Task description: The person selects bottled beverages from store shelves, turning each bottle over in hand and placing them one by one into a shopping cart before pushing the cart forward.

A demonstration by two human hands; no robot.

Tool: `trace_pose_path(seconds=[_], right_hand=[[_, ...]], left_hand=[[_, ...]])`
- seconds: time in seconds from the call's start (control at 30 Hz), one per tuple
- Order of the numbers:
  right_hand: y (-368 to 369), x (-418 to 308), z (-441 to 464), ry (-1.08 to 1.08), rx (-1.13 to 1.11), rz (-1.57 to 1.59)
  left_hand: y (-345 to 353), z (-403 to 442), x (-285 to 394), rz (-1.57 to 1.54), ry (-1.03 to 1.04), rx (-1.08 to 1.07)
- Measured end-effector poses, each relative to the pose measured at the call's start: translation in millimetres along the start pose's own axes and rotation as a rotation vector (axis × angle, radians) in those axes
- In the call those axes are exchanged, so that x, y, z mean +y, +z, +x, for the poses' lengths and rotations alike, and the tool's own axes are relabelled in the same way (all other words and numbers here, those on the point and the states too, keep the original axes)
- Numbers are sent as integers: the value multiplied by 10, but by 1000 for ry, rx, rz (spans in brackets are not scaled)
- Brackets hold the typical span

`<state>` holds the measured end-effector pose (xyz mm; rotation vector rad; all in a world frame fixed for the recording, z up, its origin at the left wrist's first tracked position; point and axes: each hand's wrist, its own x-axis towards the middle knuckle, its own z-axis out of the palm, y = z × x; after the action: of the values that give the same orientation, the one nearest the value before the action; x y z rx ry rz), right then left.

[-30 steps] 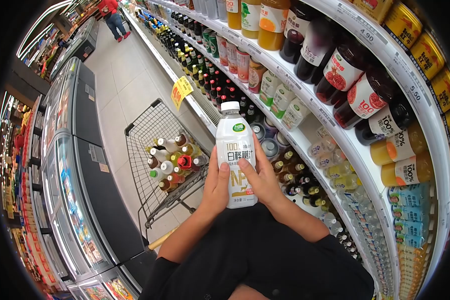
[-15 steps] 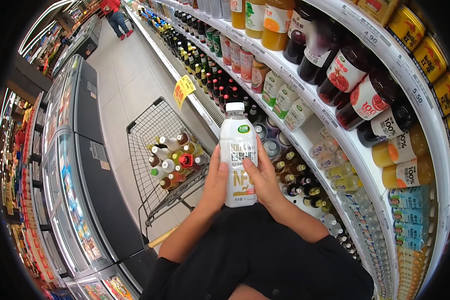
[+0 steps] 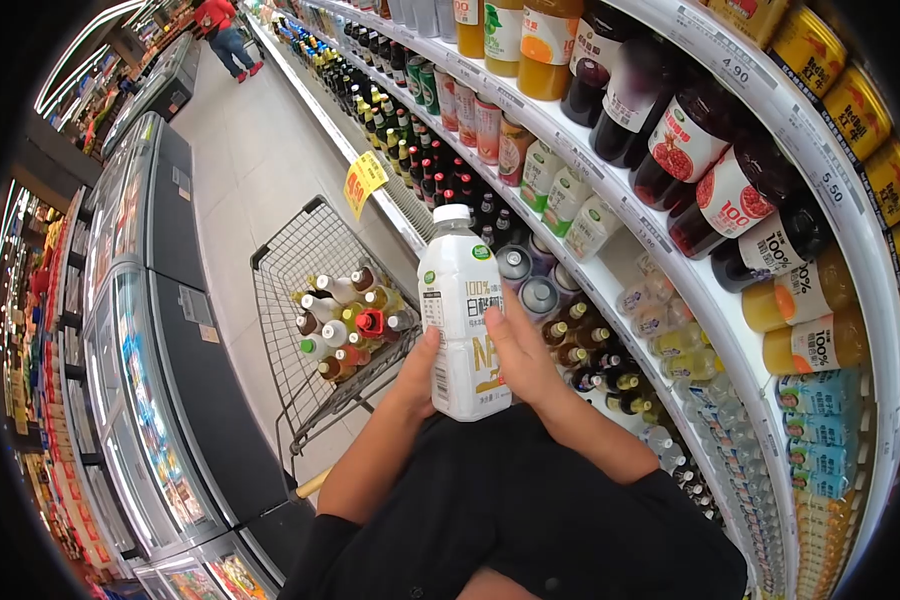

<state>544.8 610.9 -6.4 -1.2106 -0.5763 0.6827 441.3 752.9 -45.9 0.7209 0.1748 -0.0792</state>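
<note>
A white plastic juice bottle (image 3: 467, 320) with a white cap and gold lettering stands nearly upright between my hands, in front of my chest. My left hand (image 3: 413, 372) is closed against its lower left side. From the right, my right hand (image 3: 522, 357) grips it, with the thumb lying across the front of the label. Printed text and a small panel on the bottle's left face are visible. The fingers behind the bottle are hidden.
A shopping cart (image 3: 288, 265) holding several bottles stands to the left, its yellow handle (image 3: 313, 485) near my arm. Drink shelves (image 3: 530, 105) curve along the right. Freezer cabinets (image 3: 185, 300) line the left. A person in red (image 3: 225, 35) is far down the aisle.
My hands have turned the bottle so that more of its left face shows, and it leans slightly left. The left hand has slid a little lower. The distant person has shifted slightly.
</note>
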Motion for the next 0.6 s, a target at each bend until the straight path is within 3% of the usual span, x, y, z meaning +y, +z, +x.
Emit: trace_pose_path(seconds=[0.07, 0.17, 0.4, 0.6], right_hand=[[-53, 56, 32, -78, 51, -357], [74, 8, 10, -49, 137, -173], [16, 95, 22, -24, 151, -184], [-34, 164, 38, -13, 132, -112]], left_hand=[[36, 11, 18, 187, 111, 82], [38, 33, -24, 250, 164, 176], [71, 70, -125, 219, 247, 230], [134, 70, -33, 523, 370, 227]])
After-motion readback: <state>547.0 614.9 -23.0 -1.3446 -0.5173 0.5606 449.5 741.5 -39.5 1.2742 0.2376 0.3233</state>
